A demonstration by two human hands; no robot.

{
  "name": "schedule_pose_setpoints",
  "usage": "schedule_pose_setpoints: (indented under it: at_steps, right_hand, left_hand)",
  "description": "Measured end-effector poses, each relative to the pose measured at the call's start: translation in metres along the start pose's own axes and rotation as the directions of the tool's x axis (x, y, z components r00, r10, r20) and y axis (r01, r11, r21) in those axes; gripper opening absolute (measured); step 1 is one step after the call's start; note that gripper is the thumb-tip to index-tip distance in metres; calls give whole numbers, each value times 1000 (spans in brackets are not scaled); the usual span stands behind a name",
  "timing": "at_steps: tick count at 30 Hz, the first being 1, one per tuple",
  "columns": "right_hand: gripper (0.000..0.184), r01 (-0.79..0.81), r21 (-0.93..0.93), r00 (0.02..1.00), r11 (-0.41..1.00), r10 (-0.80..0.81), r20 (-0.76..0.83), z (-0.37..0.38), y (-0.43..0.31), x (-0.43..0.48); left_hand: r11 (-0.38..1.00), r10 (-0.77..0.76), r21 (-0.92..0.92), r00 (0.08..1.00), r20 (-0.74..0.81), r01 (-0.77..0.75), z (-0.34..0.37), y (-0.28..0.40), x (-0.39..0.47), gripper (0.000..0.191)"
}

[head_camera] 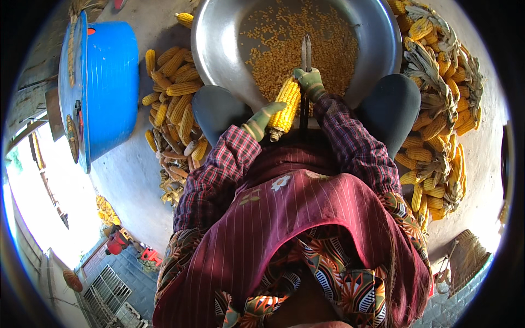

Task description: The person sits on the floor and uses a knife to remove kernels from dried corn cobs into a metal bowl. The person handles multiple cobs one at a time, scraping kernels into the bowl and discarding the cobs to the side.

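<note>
My left hand (263, 119), in a green striped glove, is closed around a yellow corn cob (286, 104) near its stem end. The cob slants upward, and its upper end lies beside my right hand (310, 83). That hand, gloved alike, is closed around a dark-shafted metal tool (306, 53) with two pale prongs, which stands out over the basin. Whether my right fingers also touch the cob is unclear. Between my knees and beyond them is a wide metal basin (213, 49) holding many loose corn kernels (303, 45).
Corn cobs, some bare, are heaped on the left (176, 98). Cobs with dry husks (443, 82) are piled on the right. A large blue plastic tub (110, 90) stands farther left. A red stool (151, 256) and metal grating (107, 291) are at lower left.
</note>
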State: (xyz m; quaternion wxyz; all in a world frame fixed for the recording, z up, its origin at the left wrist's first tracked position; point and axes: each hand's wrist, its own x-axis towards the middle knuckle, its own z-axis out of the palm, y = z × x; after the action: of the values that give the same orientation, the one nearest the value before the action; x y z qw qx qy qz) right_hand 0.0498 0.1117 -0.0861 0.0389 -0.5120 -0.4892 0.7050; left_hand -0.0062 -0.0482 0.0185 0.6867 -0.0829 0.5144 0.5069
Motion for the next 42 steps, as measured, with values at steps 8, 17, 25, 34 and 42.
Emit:
schedule_pose_setpoints:
  at_steps: [8, 17, 25, 34, 42]
  right_hand:
    - [28, -158, 171, 965, 973, 115, 238, -1, -18, -12]
    - [17, -6, 12, 1000, 1000, 6, 29, 2, 1, 4]
    - [21, -83, 76, 990, 994, 73, 123, -1, -8, 0]
    - [15, 38, 260, 995, 965, -60, 76, 2, -5, -7]
    - [19, 5, 65, 996, 998, -11, 85, -2, -6, 0]
  left_hand:
    - [598, 403, 801, 874, -272, -26, -8, -13, 13, 71]
    - [947, 137, 311, 976, -172, -78, 21, 6, 4, 58]
    - [977, 14, -210, 998, -67, -28, 20, -2, -24, 44]
    - [737, 149, 641, 875, -461, 212, 20, -8, 12, 55]
    - [991, -87, -107, 996, -36, 83, 21, -7, -18, 39]
